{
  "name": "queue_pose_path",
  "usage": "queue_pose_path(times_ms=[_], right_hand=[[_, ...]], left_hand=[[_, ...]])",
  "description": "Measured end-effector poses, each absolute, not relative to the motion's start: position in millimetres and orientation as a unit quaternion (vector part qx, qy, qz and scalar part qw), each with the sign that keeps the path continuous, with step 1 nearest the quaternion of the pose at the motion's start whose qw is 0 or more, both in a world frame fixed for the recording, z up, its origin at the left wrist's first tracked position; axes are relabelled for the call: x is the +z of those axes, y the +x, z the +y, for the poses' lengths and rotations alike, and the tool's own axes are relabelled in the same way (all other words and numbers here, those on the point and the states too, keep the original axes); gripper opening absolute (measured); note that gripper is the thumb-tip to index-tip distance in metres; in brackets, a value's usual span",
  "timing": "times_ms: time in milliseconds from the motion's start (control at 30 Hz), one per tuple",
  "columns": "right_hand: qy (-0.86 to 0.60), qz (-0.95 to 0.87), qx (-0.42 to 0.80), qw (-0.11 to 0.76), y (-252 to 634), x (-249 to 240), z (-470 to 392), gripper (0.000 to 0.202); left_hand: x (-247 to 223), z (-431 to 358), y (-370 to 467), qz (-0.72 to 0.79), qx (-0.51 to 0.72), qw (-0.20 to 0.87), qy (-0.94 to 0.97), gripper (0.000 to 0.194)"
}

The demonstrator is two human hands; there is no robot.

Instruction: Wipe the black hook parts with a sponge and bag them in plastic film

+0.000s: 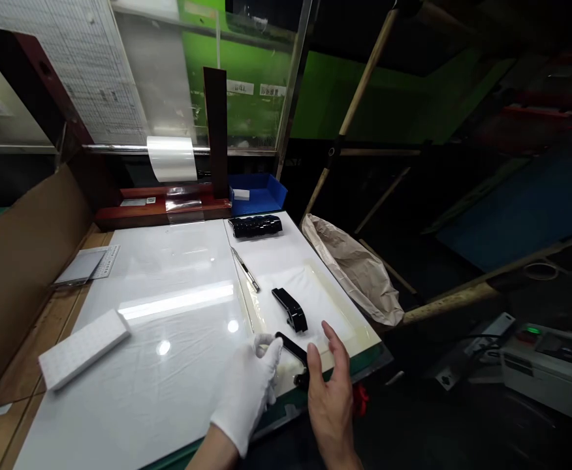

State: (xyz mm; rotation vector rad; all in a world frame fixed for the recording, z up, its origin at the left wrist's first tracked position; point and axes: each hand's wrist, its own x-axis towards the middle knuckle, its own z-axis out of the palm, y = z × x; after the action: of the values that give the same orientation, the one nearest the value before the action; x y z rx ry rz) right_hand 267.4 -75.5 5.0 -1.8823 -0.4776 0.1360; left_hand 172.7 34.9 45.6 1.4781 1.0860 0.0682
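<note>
My left hand [247,385], in a white glove, pinches one end of a glossy black curved plastic part [293,349] near the table's front edge. At that part's other end is my right hand [332,391], bare, its thumb and fingers apart; whether its thumb touches the part is hard to see. Just beyond lies a similar black curved part [290,309]. A slim pen-like knife [245,269] rests farther up the table. Several more black parts [255,226] sit in a row at the back.
A white block [85,349] lies on the left of the white table surface [168,385]. At the back are a film roll [172,158] on a bar and a blue tray [259,194]. A bag [352,267] hangs along the right edge; a cardboard piece [26,274] stands left.
</note>
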Motion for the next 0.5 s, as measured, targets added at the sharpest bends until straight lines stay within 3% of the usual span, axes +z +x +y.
queue_pose_path(times_ms=[200, 500], right_hand=[[-0.770, -0.117, 0.083, 0.622, 273.1, 2.5, -80.2, 0.058], [-0.758, -0.078, 0.103, 0.639, 291.8, 12.1, -93.3, 0.058]], left_hand=[[55.5, 4.8, 185.0, 0.434, -0.028, 0.440, 0.785, 0.040], [59.4, -9.6, 201.3, 0.372, -0.068, 0.369, 0.849, 0.029]])
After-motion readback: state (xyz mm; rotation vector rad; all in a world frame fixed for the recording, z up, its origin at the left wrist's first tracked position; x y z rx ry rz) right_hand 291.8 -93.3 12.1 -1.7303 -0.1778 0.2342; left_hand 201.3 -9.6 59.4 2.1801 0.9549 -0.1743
